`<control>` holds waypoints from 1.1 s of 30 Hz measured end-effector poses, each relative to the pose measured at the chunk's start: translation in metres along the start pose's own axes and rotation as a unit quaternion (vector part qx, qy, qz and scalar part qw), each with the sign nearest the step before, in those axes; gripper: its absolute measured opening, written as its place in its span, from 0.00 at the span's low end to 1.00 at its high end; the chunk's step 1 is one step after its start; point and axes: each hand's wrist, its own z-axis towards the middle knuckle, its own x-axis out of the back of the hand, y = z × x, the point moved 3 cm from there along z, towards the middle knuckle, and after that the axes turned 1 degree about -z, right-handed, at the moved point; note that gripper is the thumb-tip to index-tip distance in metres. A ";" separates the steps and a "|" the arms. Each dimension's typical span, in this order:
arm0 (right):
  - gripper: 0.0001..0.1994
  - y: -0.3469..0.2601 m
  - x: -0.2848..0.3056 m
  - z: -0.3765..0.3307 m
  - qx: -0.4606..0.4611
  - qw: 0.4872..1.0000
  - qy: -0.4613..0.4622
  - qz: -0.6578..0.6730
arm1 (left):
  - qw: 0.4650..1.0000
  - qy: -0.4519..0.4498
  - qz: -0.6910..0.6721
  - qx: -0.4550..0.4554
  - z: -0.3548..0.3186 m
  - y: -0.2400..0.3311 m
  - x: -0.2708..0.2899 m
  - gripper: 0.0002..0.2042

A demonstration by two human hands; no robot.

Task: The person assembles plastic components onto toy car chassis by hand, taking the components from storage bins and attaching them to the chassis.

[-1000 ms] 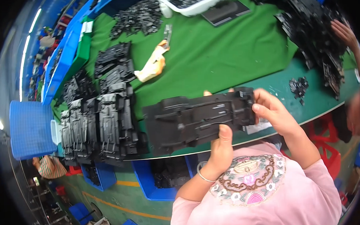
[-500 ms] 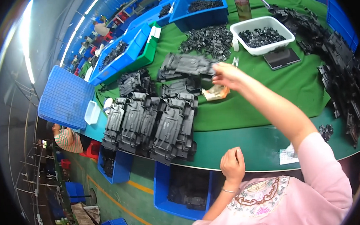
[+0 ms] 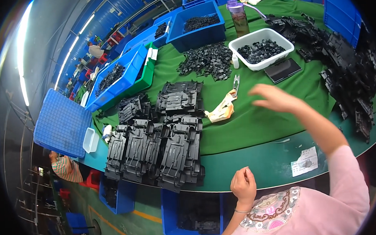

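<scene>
My right hand (image 3: 275,97) hovers over the green cloth with its fingers stretched out and nothing visible in them. Left of it lie pliers (image 3: 236,85), their handles by or under a crumpled yellowish-white cloth (image 3: 222,109). Farther left, a black plastic chassis-like tray (image 3: 179,97) rests on the pile at the back. Several more black trays (image 3: 175,153) are stacked in rows in front of it, reaching the table edge. My left hand (image 3: 243,184) is closed near my chest by the table edge; what its fingers hold, if anything, is hidden.
A white tub (image 3: 288,54) of small black parts stands behind a dark flat device (image 3: 283,71). Around it are a loose heap of parts (image 3: 206,60), a bottle (image 3: 239,20), blue bins (image 3: 195,40) and long black parts (image 3: 349,64). Torn paper (image 3: 304,162) lies near the front edge.
The right hand has let go of the black tray, which now lies on the back pile, and has moved away to the right. The left hand stays closed. The view has shifted slightly.
</scene>
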 end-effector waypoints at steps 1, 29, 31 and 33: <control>0.17 0.009 0.024 -0.039 -0.024 0.998 0.000 -0.051 | 1.000 0.002 0.000 0.006 -0.002 -0.004 0.002 0.02; 0.37 0.078 0.089 -0.418 -0.451 0.849 0.218 -0.166 | 0.302 -0.661 -0.649 -0.226 0.039 0.220 0.022 0.11; 0.35 0.076 0.081 -0.422 -0.462 0.820 0.250 -0.227 | 0.286 -0.681 -0.632 -0.237 0.028 0.228 0.020 0.12; 0.32 0.081 0.083 -0.420 -0.471 0.812 0.253 -0.233 | 0.264 -0.704 -0.609 -0.251 0.022 0.228 0.017 0.14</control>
